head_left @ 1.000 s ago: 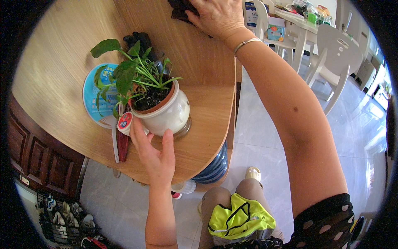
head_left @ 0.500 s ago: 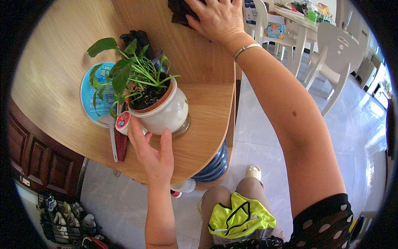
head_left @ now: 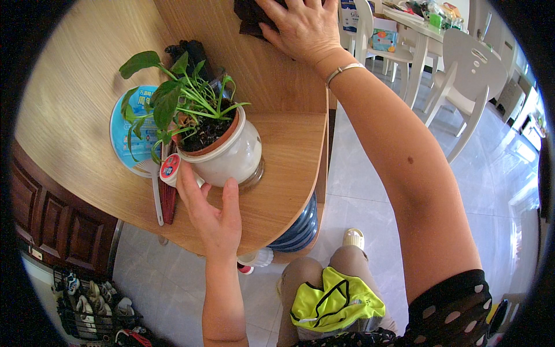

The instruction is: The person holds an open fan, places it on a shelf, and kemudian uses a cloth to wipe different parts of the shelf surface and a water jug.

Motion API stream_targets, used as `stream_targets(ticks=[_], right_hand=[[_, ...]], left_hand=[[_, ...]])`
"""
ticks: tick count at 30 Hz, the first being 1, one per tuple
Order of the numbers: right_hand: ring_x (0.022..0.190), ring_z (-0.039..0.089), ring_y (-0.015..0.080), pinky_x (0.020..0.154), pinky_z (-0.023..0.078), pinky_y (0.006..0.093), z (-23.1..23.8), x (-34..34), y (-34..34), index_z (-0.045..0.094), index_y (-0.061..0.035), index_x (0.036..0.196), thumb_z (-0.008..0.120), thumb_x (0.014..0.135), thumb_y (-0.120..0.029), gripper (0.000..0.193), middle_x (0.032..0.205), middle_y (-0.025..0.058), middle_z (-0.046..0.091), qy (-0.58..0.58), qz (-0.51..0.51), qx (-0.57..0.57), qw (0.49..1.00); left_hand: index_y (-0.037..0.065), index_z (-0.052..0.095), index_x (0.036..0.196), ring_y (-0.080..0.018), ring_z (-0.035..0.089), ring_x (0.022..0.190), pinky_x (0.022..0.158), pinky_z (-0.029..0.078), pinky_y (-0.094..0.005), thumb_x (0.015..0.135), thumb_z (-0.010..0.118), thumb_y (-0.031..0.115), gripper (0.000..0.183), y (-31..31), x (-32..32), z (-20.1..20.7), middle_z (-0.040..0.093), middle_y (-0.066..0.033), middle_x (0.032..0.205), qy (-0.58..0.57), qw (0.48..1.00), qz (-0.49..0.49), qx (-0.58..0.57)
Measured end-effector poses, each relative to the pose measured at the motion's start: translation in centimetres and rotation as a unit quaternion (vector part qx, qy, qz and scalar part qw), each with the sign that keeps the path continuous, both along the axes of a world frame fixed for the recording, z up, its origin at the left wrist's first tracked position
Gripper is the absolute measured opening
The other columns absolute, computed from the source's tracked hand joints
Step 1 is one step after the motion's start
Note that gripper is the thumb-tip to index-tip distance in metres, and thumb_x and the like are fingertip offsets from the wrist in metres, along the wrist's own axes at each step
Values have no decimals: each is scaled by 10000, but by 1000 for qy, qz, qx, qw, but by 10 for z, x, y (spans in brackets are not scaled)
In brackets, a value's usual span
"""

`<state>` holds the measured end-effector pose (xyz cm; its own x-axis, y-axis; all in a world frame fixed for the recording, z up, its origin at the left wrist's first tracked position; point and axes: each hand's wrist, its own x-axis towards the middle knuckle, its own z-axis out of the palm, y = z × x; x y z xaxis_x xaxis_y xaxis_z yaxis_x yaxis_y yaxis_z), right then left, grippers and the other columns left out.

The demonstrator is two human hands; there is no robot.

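Observation:
My right hand [head_left: 303, 29] reaches to the top of the view and presses a dark cloth [head_left: 250, 20] against the upright wooden panel. Its fingertips are partly cut off by the upper edge. My left hand [head_left: 209, 217] rests at the near side of a white pot [head_left: 231, 159], thumb and fingers apart and touching or almost touching it. In the pot grows a leafy green plant [head_left: 167, 101] in dark soil. Beside my left fingers lies a small white jar with a red lid [head_left: 169, 166].
A round blue fan [head_left: 130, 124] with a white handle and a dark red object [head_left: 168, 202] lie on the wooden shelf [head_left: 289, 168]. Behind the plant sits a black bundle [head_left: 188, 53]. A yellow-green garment [head_left: 338, 301] lies on my lap. White chairs [head_left: 471, 72] stand right.

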<state>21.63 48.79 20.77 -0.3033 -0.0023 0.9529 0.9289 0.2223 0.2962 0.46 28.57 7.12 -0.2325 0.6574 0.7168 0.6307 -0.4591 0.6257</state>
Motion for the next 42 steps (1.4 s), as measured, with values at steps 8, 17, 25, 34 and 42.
stream_targets(ticks=[8, 17, 25, 34, 42], right_hand=[[1156, 444, 358, 923, 376, 608, -5, -1, 0, 539, -244, 1330, 675, 807, -398, 561, 1268, 130, 481, 3, 1, -4, 1000], [1152, 450, 349, 912, 382, 603, -12, -1, 0, 557, -250, 1313, 674, 807, -393, 539, 1258, 121, 493, 6, 6, -11, 1000], [1137, 457, 343, 902, 385, 602, -17, -1, 3, 564, -264, 1300, 677, 803, -400, 528, 1235, 109, 495, 8, 11, 8, 1000], [1136, 456, 340, 902, 384, 607, -22, 0, 0, 562, -269, 1302, 676, 801, -407, 532, 1220, 105, 494, 8, 10, -5, 1000], [1119, 458, 333, 899, 390, 610, -27, -1, -3, 564, -262, 1298, 683, 787, -407, 544, 1208, 98, 496, 5, 7, -10, 1000]], left_hand=[[-4, 293, 1489, -328, 368, 1364, 1029, 440, -433, 855, 692, 87, 755, -1, -1, 0, 304, -215, 1504, 5, 1000, -2, 4], [-2, 292, 1490, -326, 367, 1362, 1029, 444, -435, 853, 690, 77, 755, 1, 0, 0, 305, -214, 1494, 2, 1000, -11, 8], [-21, 293, 1493, -305, 345, 1399, 1068, 428, -430, 881, 677, 78, 729, -1, -1, 0, 273, -193, 1537, 10, 1000, -8, 4], [22, 291, 1501, -317, 371, 1369, 1064, 422, -448, 838, 720, 53, 790, 1, 1, 1, 304, -184, 1501, -1, 1000, 0, -3], [11, 289, 1501, -296, 360, 1385, 1081, 417, -440, 860, 713, 68, 771, 0, 1, 2, 293, -163, 1520, 8, 1000, 12, -16]])
